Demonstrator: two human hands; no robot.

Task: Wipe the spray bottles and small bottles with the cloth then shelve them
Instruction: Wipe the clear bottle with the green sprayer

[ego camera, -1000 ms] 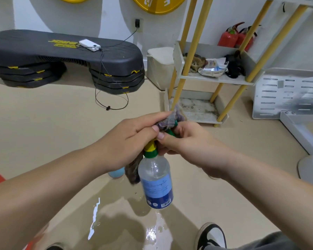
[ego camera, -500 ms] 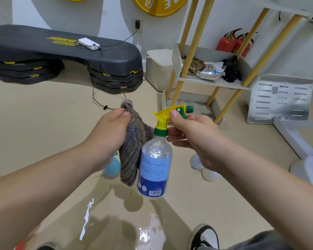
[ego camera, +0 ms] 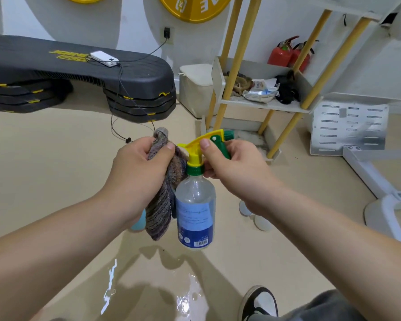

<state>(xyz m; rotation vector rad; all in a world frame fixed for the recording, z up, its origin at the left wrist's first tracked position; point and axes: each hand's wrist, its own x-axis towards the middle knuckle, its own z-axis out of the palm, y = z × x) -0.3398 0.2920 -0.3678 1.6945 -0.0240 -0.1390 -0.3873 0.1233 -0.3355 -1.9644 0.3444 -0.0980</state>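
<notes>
- The right hand (ego camera: 236,167) pinches the spray bottle (ego camera: 195,212) by its yellow-and-green trigger head (ego camera: 208,140). The thumb lies on the near side of the head and the fingers curl round behind it.
- The bottle hangs straight below that hand, clear of the floor (ego camera: 56,158). Its long axis is close to upright, its nozzle points away from the person, and its labelled body sits under the thumb, towards the other hand.
- The left hand (ego camera: 139,174) is curled tight round the cloth (ego camera: 162,205) with the thumb laid across it. A short tuft stands above the fist and the long part dangles below.
- The relation that matters is that the cloth hangs parallel to the bottle, just beside it on the side facing the left hand. It seems to brush the bottle's neck and shoulder.
- The bottle's body lies below and inward of the left fist, so a wipe would probably run down along the upright axis while the right hand steadies the top.
- The shelf (ego camera: 264,105) stands beyond the right hand, farther from the person and a little to that hand's outer side. The right hand is the nearer of the two and is the one carrying the bottle, so shelving looks like its job: a reach forward with the bottle kept upright.
- Two small white bottles (ego camera: 262,222) stand on the floor below the right wrist. A pale blue one (ego camera: 138,222) is mostly hidden behind the left wrist and the cloth.
- A wet patch (ego camera: 185,297) shines on the floor beneath both hands.
</notes>
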